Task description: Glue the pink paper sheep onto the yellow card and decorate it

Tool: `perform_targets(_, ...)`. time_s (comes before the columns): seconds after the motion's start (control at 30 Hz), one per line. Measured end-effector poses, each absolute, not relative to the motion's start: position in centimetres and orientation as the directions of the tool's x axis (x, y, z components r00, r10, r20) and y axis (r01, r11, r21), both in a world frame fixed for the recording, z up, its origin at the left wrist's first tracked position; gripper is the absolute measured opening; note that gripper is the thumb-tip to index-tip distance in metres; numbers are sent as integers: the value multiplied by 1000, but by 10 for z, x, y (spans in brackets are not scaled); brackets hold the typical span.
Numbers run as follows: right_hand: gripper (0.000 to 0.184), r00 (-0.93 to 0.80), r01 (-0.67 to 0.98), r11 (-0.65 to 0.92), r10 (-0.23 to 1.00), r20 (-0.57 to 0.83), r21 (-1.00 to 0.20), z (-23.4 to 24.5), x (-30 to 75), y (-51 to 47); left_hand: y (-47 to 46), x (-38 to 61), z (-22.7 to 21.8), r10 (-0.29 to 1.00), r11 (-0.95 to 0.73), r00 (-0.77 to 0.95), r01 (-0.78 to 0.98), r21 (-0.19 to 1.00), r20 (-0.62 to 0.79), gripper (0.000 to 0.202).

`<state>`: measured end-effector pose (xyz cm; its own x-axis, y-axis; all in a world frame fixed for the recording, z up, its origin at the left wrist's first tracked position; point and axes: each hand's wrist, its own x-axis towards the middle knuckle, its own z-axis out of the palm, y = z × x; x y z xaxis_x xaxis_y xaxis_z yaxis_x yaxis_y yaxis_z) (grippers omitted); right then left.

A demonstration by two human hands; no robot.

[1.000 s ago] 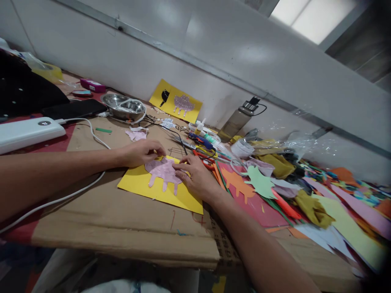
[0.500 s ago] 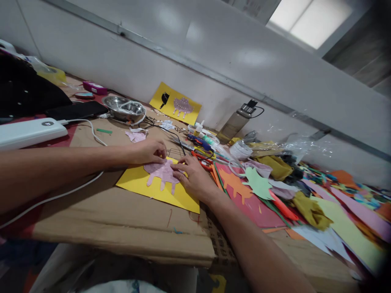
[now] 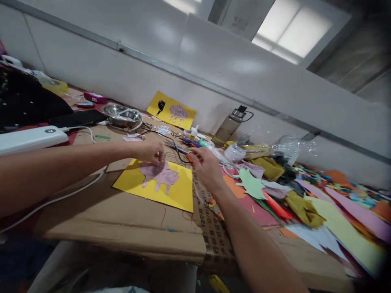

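A yellow card [image 3: 180,197] lies on the cardboard with a pale purple cutout [image 3: 159,177] flat on it. The cutout has a broad body and several short legs. My left hand [image 3: 149,151] is at the cutout's top edge, fingers curled together in a pinch; whether anything is between them is hidden. Right of the card, my right hand [image 3: 207,167] reaches into the tools with bent fingers. Its fingertips are by a piece of orange handle [image 3: 190,158] and a black cord [image 3: 182,160]; what they grip is hidden. Metal scissor blades [image 3: 179,147] lie just beyond.
A yellow card with beaded shapes [image 3: 172,110] leans on the wall. Near it are a metal bowl [image 3: 122,116] and a grey bottle [image 3: 227,128]. A white power bank [image 3: 30,136] trails a cable on the left. Green cutouts [image 3: 252,184] and fabric scraps crowd the right.
My right hand has left the cutout and moved right and up to the tools. My left hand stays at the cutout's top edge. The camera view has shifted slightly.
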<state>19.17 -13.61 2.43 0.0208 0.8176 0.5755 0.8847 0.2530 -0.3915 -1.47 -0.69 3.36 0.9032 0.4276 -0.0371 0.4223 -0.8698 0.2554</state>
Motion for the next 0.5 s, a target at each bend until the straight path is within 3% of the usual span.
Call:
perform_targets(0.1,29,316,905,-78,780,541,-417,33,222,-131,-9,-17,33,425,-873,905,405,272,18,10)
perform_targets(0.17,30,418,879,-206,768,485,-430,31,239,-126,-11,-19,31,435,-857,899,399,325,43,14)
perform_targets(0.37,29,522,800,-355,810,269,-484,16,257,-104,-5,-28,31,532,-592,843,301,748,82,30)
perform_targets(0.5,32,557,729,-404,819,135,-553,20,261,-82,-4,-42,32,619,-468,783,309,828,57,29)
